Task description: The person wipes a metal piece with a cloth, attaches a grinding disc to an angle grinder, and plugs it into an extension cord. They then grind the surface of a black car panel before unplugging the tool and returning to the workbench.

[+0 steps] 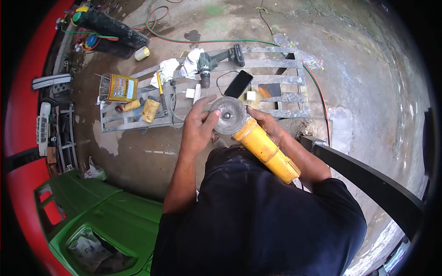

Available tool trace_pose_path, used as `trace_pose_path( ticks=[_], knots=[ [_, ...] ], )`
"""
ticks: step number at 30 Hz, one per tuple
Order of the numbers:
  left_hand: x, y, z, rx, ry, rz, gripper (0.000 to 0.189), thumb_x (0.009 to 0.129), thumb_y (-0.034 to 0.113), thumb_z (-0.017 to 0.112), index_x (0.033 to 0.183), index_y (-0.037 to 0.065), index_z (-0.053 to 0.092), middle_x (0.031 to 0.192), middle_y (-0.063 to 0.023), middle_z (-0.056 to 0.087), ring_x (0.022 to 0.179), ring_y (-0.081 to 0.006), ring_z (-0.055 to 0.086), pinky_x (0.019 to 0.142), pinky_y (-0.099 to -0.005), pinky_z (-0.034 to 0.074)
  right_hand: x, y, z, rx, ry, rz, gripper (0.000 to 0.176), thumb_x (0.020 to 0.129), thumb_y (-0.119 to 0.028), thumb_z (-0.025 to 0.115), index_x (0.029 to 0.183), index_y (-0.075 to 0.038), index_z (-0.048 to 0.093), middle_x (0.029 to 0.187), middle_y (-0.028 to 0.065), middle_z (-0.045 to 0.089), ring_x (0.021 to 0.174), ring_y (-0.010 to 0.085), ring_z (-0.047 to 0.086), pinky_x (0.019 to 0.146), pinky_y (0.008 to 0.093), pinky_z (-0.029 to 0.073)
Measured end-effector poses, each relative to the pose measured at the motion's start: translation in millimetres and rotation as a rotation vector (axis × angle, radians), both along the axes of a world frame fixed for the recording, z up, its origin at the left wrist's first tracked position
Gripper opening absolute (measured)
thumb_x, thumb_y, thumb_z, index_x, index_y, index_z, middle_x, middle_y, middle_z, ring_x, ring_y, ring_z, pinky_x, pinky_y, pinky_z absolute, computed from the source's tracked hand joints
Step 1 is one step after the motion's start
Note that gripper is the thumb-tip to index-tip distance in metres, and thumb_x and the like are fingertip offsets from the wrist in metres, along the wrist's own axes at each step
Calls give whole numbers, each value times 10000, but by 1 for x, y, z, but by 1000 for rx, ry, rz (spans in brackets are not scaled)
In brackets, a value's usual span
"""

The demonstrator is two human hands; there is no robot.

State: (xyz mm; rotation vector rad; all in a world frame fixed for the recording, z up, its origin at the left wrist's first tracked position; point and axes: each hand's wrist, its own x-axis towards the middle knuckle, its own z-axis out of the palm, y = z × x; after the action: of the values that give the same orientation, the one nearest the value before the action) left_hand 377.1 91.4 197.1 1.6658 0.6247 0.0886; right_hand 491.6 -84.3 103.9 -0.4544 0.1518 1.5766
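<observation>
A yellow angle grinder is held in front of my chest, its body slanting down to the right. Its round grey disc faces up, with a nut at the centre. My left hand pinches the disc's left edge, the thumb on its face and the fingers partly behind it. Around the grinder's head, on the right side, my right hand is closed; most of its fingers are hidden beneath the tool. Beyond the disc, a black phone and a white cube-shaped plug lie on the slatted bench.
The metal slatted bench bears a cordless drill, white rags, a thinner can and yellowish cylinders. Gas cylinders lie at the back left. Hoses cross the floor. A green vehicle panel stands left, a dark beam right.
</observation>
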Motion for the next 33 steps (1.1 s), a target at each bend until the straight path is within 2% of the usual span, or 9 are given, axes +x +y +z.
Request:
trace_pose_path(
  ticks=[3,5,9,13,21,23,24,26,33],
  knots=[
    [-2,3,1,-33,-9,-9,423,918,126,603,1306,0,491,787,-72,675,558,-43,528,456,-207,394,-3,4,8,-132,-30,-71,505,977,-419,492,1274,-11,504,1097,160,659,911,262,690,753,406,593],
    [-6,8,0,-42,-11,-118,428,896,111,619,1288,-16,502,776,-64,674,550,-42,529,456,-207,393,-3,2,11,-111,-43,-52,506,975,-426,494,1263,-10,511,1084,159,662,896,259,693,740,402,595],
    [-7,9,0,-29,25,-102,424,881,109,633,1265,-30,517,769,-55,673,544,-43,531,455,-202,395,-2,2,6,-25,-65,10,501,972,-430,501,1240,-7,526,1057,165,668,859,247,699,730,367,597],
    [-10,8,-4,-135,-7,-66,360,891,116,628,1208,-36,549,778,-54,674,534,-44,530,451,-196,395,-3,3,10,-63,-66,15,504,970,-433,505,1226,1,535,1044,170,671,847,246,701,719,364,598],
    [-16,11,-12,-246,-44,-35,295,900,125,626,1146,-31,584,787,-51,660,564,-44,536,465,-195,398,-4,8,18,-124,-103,38,480,966,-414,526,1189,9,567,1041,157,675,886,234,695,793,352,577],
    [-14,10,-26,-218,-221,3,273,898,142,631,1108,-31,606,773,-35,649,577,-47,531,492,-197,406,-7,8,21,-140,-98,38,479,966,-413,525,1187,9,570,1043,154,676,888,231,694,798,352,574],
    [-15,13,-20,-218,-222,4,273,898,142,631,1108,-31,606,773,-35,649,577,-47,531,492,-197,406,-7,9,22,-156,-95,34,477,967,-413,525,1184,9,572,1046,151,676,889,227,693,802,351,572],
    [-20,22,-4,-123,-17,-95,248,893,156,642,1056,-31,632,764,-22,637,583,-46,517,509,-201,399,-7,7,17,-129,-101,44,477,967,-412,525,1187,8,571,1049,150,675,892,225,691,808,352,570],
    [-36,30,-6,-202,-47,-26,186,869,158,673,928,-17,653,679,-5,596,549,-40,483,494,-198,370,-11,7,24,-129,-91,35,478,970,-414,519,1197,4,562,1051,141,673,895,219,689,805,346,571]
  ],
)
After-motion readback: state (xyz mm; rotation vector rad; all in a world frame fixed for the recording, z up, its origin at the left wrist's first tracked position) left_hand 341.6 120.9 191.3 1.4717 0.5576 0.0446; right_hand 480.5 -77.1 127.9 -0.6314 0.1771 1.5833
